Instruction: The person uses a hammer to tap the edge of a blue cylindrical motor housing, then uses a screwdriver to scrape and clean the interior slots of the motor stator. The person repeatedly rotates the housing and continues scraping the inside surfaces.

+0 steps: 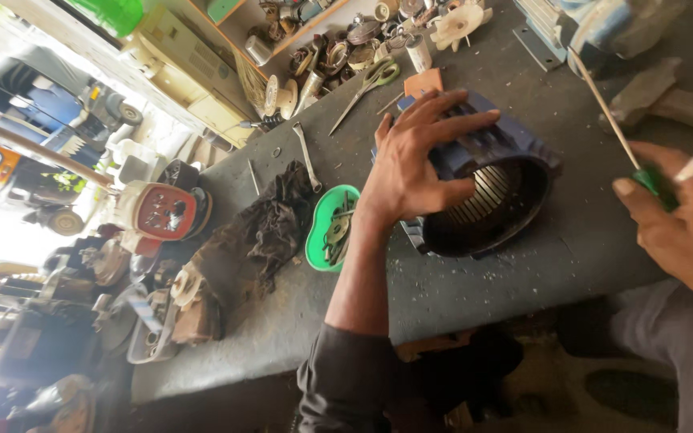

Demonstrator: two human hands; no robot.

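Blue ribbed motor housing lies on its side on the grey tabletop, open end toward the camera, slotted stator core visible inside. Left hand is spread flat over the housing's top/left side, fingers splayed, steadying it rather than gripping. Right hand, right of the housing, is clenched round the green handle of a screwdriver; shaft points up and away, tip clear of the housing, not touching it.

Step, as I read it: housing braced, tool in hand but not yet applied, so work on the stator/housing w/ the driver is about to begin or between strokes. Next move would need the tip brought down to the housing mouth or a fastener, w/ the left hand pressing firm so the round body doesn't roll.

Surroundings, all rel. to the housing: green bowl of small metal parts just left; dark rag further left; wrench up-left; scissors w/ green handles above-left; orange pad just above; white fan impeller further above; clutter of bearings and small parts near a shelf beyond. Tabletop is worn, dusty, stained. Open-fronted workshop: old motors and a red-faced unit piled far left, vehicle outside in bright daylight.
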